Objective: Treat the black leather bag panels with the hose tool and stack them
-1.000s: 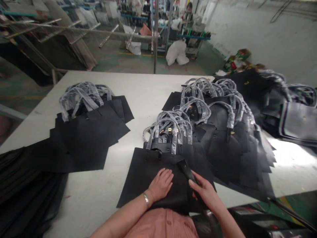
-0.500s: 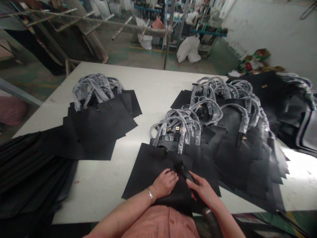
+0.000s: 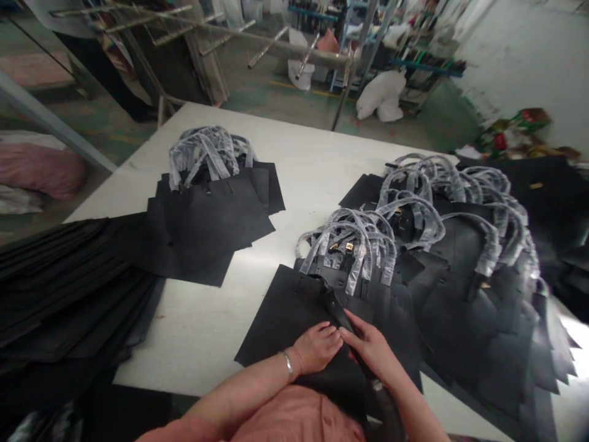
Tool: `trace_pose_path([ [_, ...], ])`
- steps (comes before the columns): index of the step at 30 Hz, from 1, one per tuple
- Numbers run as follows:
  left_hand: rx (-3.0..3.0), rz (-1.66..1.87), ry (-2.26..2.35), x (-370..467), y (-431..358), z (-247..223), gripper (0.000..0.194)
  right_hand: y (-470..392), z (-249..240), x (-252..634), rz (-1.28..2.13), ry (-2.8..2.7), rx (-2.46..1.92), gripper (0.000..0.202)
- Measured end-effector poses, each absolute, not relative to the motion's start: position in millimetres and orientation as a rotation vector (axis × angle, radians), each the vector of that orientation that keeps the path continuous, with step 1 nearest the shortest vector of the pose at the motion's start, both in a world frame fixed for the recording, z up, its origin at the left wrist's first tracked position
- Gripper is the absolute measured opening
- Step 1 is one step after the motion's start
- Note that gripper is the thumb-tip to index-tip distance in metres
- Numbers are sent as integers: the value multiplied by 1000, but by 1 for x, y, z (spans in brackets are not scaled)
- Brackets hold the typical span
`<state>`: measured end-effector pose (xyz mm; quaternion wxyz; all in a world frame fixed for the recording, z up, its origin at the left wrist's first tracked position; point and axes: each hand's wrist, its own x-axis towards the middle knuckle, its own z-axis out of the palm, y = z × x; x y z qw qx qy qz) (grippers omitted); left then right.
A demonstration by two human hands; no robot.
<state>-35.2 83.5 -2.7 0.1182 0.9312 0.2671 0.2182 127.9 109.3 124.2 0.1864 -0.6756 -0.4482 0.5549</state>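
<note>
A black bag of leather-like panels lies flat on the white table in front of me, atop other bags. My left hand rests palm down on its lower part, fingers laid out, a metal bracelet on the wrist. My right hand is wrapped round a long black handheld tool with a thick hose-like tail. The tool's tip reaches the bag's upper edge, by the strap tab; whether it touches is unclear. Beyond are several plastic-wrapped handles and a gold clasp.
More black bags with wrapped handles pile up to the right. Another bag stack lies at the left of the table, beside a fanned pile of black panels. A metal rack and a person's dark trouser leg are behind.
My right hand has pushed the tool forward, its tip now at the strap tab on the bag's upper edge. My left hand stays on the bag. The view has swung left.
</note>
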Motion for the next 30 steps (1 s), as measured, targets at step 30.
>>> trace_pose_path([
  [30, 2564, 341, 777, -30, 80, -16, 12, 143, 113, 49, 1545, -1803, -1880, 57],
])
